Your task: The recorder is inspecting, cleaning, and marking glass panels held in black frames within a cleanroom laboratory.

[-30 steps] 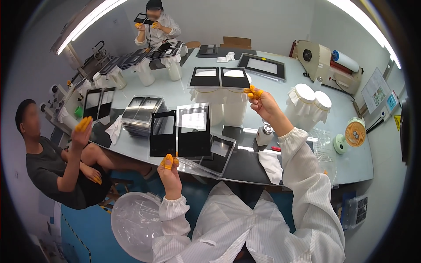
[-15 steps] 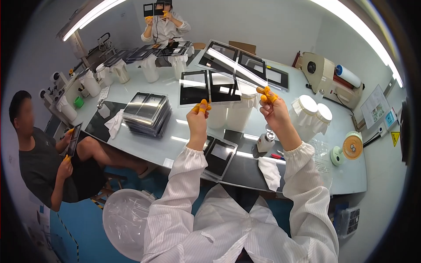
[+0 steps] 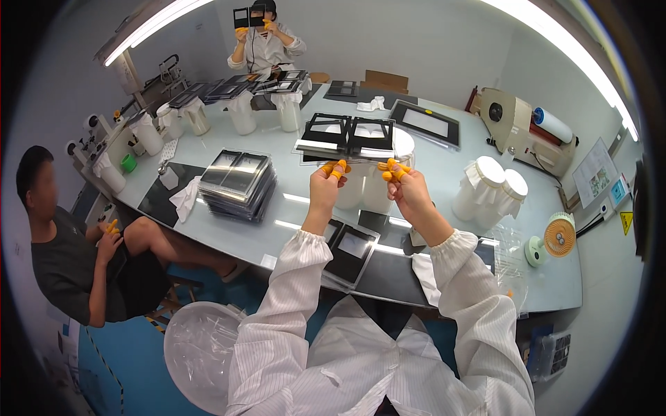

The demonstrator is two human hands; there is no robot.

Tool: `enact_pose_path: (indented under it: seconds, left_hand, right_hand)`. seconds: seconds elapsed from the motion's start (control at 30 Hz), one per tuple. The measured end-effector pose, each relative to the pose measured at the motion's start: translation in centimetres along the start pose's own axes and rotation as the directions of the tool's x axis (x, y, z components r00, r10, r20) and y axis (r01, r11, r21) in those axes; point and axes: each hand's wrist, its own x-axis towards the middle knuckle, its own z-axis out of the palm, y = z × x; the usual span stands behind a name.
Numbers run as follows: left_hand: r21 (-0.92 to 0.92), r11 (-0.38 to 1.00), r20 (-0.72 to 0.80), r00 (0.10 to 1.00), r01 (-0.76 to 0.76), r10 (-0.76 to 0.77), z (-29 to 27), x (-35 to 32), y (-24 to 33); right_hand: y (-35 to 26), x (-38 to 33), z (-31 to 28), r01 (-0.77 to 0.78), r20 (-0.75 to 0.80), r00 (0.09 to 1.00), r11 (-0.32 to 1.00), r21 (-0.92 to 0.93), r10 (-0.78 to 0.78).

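Clear sheets with paired black-framed windows, here called panels (image 3: 371,141), lie overlapped above white cloth-topped jars in front of me. My left hand (image 3: 329,191) is closed at the panels' near edge, its fingertips in orange finger cots pressed together. To its right, my right hand (image 3: 411,192) pinches at the near right corner, also in orange cots. Which layer each hand grips is hard to make out. A tall pile of similar panels (image 3: 236,184) sits left of my hands. Another panel (image 3: 351,246) lies near the front edge, below my left wrist.
Two covered white jars (image 3: 483,173) and a small fan (image 3: 557,236) stand right. A large framed panel (image 3: 427,123) lies behind, near a roller machine (image 3: 520,125). One person sits left; another, at the back, holds up a panel (image 3: 250,17). A white bin (image 3: 201,347) stands on the floor.
My right hand has come left and down, bringing the tilted panel down over the one on the jars. My left hand has shifted slightly right. The seated person's panel has dropped from sight.
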Motion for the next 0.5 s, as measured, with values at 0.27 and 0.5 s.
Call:
enact_pose_path:
  seconds: [0.27, 0.5]
  left_hand:
    - [0.016, 1.000, 0.032, 0.999, -0.025, 0.024, -0.3, 0.0, 0.2]
    - [-0.003, 0.999, 0.111, 0.993, -0.045, 0.045, -0.1, -0.1, -0.1]
  right_hand:
    - [0.5, 0.5, -0.2, -0.003, -0.062, 0.998, 0.998, -0.061, -0.001]
    - [0.4, 1.2, -1.2, 0.001, -0.108, 0.994, 0.993, -0.121, -0.014]
